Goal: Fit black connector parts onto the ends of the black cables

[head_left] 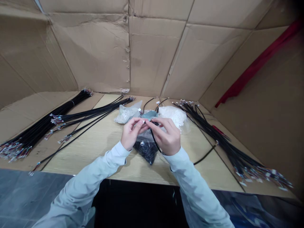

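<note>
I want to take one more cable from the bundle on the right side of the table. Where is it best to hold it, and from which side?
Probably grip the black sheath of a cable near the far end of the right bundle, coming from above on the left. There the cables fan apart, while the near ends tangle in bare leads. Both hands, left and right, are busy with another cable.

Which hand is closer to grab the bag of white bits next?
Probably the right hand. The bag of white bits lies just beyond its knuckles, while the left hand sits farther away. The right already holds a black cable, though.

Soft even light, warped dark edges
</note>
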A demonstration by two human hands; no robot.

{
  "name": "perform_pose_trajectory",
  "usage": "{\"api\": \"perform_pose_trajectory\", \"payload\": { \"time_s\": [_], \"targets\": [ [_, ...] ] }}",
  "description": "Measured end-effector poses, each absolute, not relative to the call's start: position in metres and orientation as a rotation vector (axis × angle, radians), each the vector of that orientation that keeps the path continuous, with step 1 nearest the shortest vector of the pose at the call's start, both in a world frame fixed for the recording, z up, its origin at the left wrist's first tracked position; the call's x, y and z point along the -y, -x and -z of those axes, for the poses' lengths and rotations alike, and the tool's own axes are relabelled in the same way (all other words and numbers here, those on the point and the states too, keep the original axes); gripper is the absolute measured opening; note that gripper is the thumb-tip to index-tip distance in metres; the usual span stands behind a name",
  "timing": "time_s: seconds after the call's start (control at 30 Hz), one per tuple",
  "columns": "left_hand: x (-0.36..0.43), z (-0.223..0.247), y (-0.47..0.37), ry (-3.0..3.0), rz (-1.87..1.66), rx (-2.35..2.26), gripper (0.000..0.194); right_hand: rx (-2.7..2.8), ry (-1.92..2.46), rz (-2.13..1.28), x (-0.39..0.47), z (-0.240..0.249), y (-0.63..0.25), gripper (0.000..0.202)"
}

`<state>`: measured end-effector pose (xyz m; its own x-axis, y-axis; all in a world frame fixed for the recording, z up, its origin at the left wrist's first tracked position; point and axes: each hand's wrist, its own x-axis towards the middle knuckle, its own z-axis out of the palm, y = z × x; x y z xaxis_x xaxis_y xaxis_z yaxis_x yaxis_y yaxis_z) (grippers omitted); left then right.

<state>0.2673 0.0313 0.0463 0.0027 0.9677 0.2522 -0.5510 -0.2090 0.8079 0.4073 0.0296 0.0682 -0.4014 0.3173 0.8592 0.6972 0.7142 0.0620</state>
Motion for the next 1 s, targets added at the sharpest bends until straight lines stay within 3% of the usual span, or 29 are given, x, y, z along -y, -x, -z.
{"api": "perform_pose_trajectory", "payload": {
  "time_s": [0.23,0.53,0.7,1.0],
  "targets": [
    [-0.033,-0.045,-0.267,-0.944,-1.544,-0.59,0.025,1.999,0.758,0.562,-0.026,-0.065,-0.41,0.034],
    [-0.032,-0.047,-0.266,-0.936,-1.519,-0.606,0.027,2.111,0.769,-0.008,-0.038,-0.108,-0.407,0.029],
    [-0.031,-0.048,-0.267,-0.921,-1.526,-0.603,0.028,2.299,0.722,-0.144,-0.06,-0.117,-0.411,0.03],
    [-0.031,-0.049,-0.266,-0.903,-1.535,-0.585,0.024,2.335,0.682,0.151,-0.057,-0.117,-0.412,0.025]
  ]
}}
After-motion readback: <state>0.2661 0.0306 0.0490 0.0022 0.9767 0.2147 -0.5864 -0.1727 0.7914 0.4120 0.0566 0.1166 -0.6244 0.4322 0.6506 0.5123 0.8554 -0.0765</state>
